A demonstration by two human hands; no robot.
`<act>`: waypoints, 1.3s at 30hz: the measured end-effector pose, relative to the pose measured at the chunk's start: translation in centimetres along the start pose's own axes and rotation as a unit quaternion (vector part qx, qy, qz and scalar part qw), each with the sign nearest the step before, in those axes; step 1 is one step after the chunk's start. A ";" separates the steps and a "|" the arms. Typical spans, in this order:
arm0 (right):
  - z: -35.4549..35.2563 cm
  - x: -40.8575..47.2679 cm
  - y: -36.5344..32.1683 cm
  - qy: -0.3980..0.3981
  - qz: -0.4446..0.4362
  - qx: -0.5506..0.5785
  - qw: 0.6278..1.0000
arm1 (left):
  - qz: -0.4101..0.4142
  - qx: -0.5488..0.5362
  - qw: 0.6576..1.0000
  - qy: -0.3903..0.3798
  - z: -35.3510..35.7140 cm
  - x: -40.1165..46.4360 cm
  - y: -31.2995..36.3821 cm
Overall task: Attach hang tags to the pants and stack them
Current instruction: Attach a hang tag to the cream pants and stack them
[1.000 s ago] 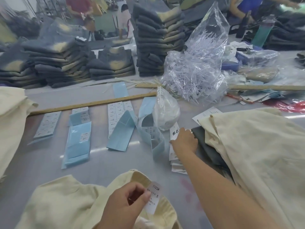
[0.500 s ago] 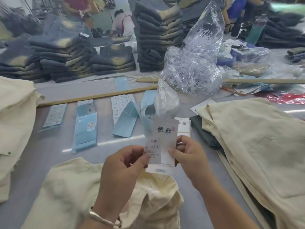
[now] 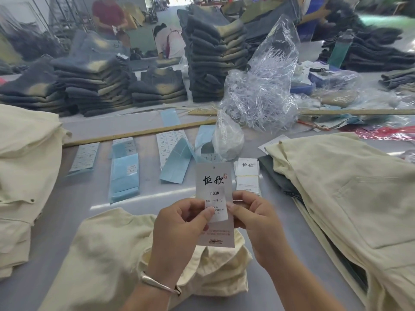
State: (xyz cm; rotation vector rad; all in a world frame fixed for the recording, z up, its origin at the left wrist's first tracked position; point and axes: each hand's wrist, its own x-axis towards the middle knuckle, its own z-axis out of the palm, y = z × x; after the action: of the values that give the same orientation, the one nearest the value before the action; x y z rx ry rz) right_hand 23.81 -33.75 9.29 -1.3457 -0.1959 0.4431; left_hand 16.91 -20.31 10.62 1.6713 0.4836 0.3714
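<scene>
- Both hands now meet at the centre of the frame, where a second ago the right hand [image 3: 251, 217] reached out to the tag pile at centre right and the left hand [image 3: 179, 225] held only the small size sticker [image 3: 216, 206] low in the frame.
- Between them stands the hang tag [image 3: 214, 194], its long axis upright, punched hole at the top, printed face toward the camera.
- Left thumb and fingers are curled and pinch the tag's left edge; the thumb tip lies on the sticker.
- Right thumb and forefinger pinch the sticker's right edge against the tag, the other fingers loosely curled behind.
- Sticker and tag are touching; it looks pressed on over the tag's lower middle.
- Cream pants [image 3: 139, 261] lie directly under and behind the hands, in the lower centre, waistband end nearest the wrists.
- Likely next the tag must go downward to that waistband; both hands are about equally near it.
- Remaining tags [image 3: 247, 176] sit in a banded pile just right of the raised tag.
- More cream pants [image 3: 336, 187] are stacked at the right, and another pile [image 3: 24, 158] at the left edge.
</scene>
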 end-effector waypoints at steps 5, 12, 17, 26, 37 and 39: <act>-0.3 -0.1 -0.6 0.000 0.006 0.031 1.000 | 0.005 -0.013 1.000 -0.008 0.3 -0.1 0.1; -0.3 -0.4 -0.8 -0.013 -0.016 0.040 0.999 | 0.028 0.023 0.999 0.005 0.2 -0.1 0.3; -0.1 -0.5 -0.6 0.004 -0.064 0.005 0.998 | 0.098 0.117 0.988 0.038 0.3 0.0 0.6; -0.5 -0.6 -0.8 0.029 -0.043 0.039 0.998 | 0.057 0.239 0.969 0.027 -0.7 0.5 0.3; -0.1 -0.7 -0.9 -0.080 0.036 -0.016 0.996 | -0.045 -0.111 0.992 -0.037 1.4 0.1 -0.1; -0.2 -0.5 -0.8 -0.075 0.056 -0.023 0.995 | -0.055 -0.127 0.990 -0.027 1.5 0.3 -0.2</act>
State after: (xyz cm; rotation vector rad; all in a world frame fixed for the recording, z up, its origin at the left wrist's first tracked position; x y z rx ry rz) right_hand 23.59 -34.27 10.09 -1.3737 -0.2578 0.6381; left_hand 17.90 -21.45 10.15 1.3986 0.4656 0.2920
